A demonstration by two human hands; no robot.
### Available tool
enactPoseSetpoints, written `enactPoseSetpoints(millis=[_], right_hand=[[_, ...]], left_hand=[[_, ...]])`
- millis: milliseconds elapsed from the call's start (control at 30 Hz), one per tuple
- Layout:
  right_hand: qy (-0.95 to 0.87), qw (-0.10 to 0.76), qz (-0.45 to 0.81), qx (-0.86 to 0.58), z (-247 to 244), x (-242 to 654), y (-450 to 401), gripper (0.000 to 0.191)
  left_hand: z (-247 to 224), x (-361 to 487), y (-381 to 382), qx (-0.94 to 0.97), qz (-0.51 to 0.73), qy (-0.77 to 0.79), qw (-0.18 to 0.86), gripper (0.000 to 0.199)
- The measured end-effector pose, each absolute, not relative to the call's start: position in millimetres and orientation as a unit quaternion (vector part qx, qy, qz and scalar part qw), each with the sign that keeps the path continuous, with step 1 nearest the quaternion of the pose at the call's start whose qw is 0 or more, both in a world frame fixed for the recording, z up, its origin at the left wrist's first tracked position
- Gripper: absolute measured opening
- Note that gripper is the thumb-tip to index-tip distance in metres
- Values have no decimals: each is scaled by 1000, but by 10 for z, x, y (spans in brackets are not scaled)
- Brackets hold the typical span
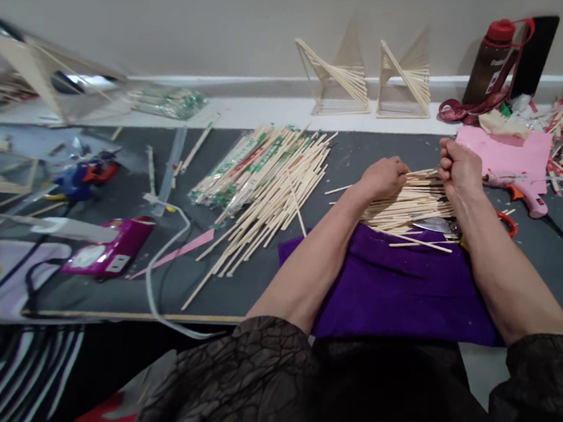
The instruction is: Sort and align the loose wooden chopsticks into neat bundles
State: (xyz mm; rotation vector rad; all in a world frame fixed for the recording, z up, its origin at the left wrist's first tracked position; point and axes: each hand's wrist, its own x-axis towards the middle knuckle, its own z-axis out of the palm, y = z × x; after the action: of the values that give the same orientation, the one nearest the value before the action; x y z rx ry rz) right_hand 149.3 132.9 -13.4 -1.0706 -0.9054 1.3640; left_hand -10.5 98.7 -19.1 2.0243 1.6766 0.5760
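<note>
A loose heap of pale wooden sticks [408,201] lies in front of me, its near edge over a folded purple cloth [404,284]. My left hand [384,177] is closed at the heap's left end, fingers bent around stick ends. At the right end, my right hand [460,166] is curled with thumb and fingers pressed together; anything inside it is hidden. Scissors [505,224] with orange handles lie partly under my right forearm, their blade on the sticks. A pink glue gun [528,191] rests right of my right hand.
More loose sticks [272,203] and wrapped chopsticks [246,167] lie left of my arm. Behind stand two stick frames [343,80], a bottle [487,68] and a pink sheet [509,151]. Farther left are a white cable [153,285], a magenta box [111,247] and a person's striped clothing [8,363].
</note>
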Motion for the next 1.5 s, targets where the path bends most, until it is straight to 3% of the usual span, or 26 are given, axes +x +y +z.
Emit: enactPoseSetpoints(millis=[133,300,400,500,600,733,1033,1233,1500], right_hand=[[-392,558,576,-452,-132,1479,1326,10],[-412,553,572,-444,-68,1453,1231,10],[-415,537,582,-448,-49,1422,1164,8],[-426,527,586,-444,-72,1388,1128,9],[-438,519,587,-441,-109,1364,1121,10],[-443,510,586,-447,-139,1353,1123,11],[-429,507,598,-448,-115,1347,1079,14],[-434,508,596,-446,-146,1359,1119,12],[-420,507,603,-450,-119,1343,1102,14]], left_hand=[[-149,-59,779,807,130,538,206,31],[-62,-6,489,790,200,534,226,31],[54,-193,259,751,232,594,170,27],[148,-587,19,645,172,743,51,27],[159,-1007,-145,543,76,835,-42,39],[72,-1275,-188,484,-39,874,-21,67],[-62,-1445,76,569,-73,819,5,41],[-109,-1576,191,570,-67,818,-25,40],[125,-1927,381,559,-49,826,50,34]])
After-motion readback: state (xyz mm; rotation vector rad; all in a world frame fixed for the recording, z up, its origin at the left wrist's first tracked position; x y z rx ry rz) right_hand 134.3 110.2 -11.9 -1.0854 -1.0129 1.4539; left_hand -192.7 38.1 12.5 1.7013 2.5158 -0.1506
